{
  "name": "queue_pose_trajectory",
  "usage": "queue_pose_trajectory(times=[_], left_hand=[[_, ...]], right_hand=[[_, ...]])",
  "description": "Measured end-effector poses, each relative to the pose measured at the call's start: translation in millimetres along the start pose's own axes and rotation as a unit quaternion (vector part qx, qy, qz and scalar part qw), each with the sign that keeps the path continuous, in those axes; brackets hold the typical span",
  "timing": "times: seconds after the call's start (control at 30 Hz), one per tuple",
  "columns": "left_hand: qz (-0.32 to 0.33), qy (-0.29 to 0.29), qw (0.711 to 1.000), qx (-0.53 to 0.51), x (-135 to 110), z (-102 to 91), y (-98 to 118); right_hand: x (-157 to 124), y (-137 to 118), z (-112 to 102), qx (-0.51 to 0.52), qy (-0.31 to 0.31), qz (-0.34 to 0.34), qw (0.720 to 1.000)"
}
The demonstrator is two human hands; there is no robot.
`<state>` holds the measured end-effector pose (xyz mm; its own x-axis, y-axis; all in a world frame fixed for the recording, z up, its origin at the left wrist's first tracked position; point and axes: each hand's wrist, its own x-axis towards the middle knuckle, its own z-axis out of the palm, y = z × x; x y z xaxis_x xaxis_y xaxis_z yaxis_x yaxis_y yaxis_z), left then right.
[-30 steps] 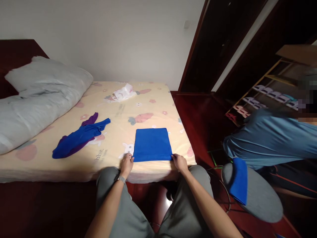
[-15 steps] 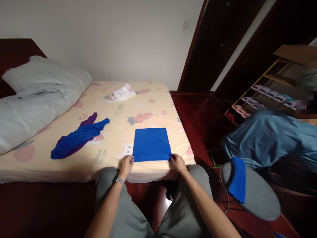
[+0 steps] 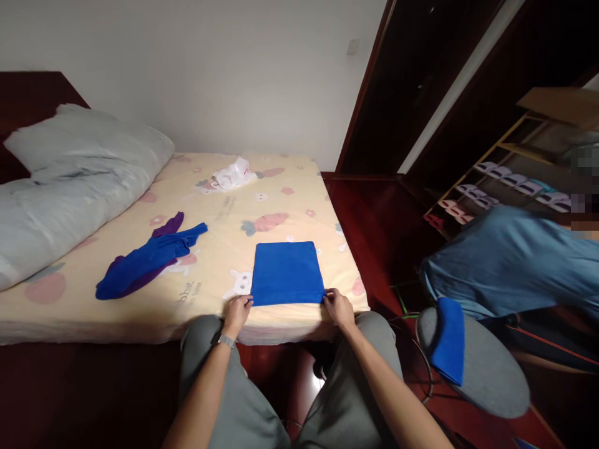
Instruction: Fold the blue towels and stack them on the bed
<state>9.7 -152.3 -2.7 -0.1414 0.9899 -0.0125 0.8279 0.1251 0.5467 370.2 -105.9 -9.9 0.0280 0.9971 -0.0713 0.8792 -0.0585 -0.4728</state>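
Observation:
A folded blue cloth (image 3: 287,273) lies flat near the front edge of the bed (image 3: 224,212). My left hand (image 3: 238,310) pinches its near left corner. At the near right corner, my right hand (image 3: 339,307) has its fingers closed on the cloth. Both hands rest on the mattress edge, above my knees in grey trousers.
A crumpled heap of blue and purple cloths (image 3: 150,259) lies left of the folded one. A grey pillow (image 3: 70,181) fills the bed's left, a white plastic bag (image 3: 231,174) the far side. Right: a grey stool (image 3: 472,362) with a blue cloth (image 3: 448,340), a person in blue (image 3: 510,262), a shoe rack (image 3: 510,181).
Both hands stay at the cloth's near corners. The person in blue at the right has shifted slightly.

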Motion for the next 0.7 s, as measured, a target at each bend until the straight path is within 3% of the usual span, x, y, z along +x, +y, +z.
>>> queue_pose_trajectory(times=[0.1, 0.2, 0.3, 0.4, 0.53, 0.7], left_hand=[[0.023, 0.030, 0.999, 0.005, -1.5, -9.5, 4.7], [0.089, 0.059, 0.994, 0.032, -7.0, -11.3, 16.6], [0.157, 0.012, 0.984, 0.079, -17.7, 2.5, 33.6], [0.179, -0.049, 0.975, 0.125, -31.0, 25.9, 48.6], [0.162, -0.082, 0.961, 0.206, -43.6, 46.9, 56.1], [0.096, -0.079, 0.953, 0.275, -45.5, 43.8, 50.6]], right_hand=[[-2.9, -7.1, -6.3, -0.039, 0.048, -0.011, 0.998], [-10.9, -23.1, -6.2, -0.048, 0.062, -0.095, 0.992], [-26.5, -49.9, 9.8, -0.040, 0.006, -0.214, 0.976], [-46.0, -81.7, 37.4, -0.065, -0.069, -0.274, 0.957], [-63.6, -114.8, 67.7, -0.103, -0.123, -0.248, 0.955], [-66.7, -124.4, 75.8, -0.159, -0.127, -0.201, 0.958]])
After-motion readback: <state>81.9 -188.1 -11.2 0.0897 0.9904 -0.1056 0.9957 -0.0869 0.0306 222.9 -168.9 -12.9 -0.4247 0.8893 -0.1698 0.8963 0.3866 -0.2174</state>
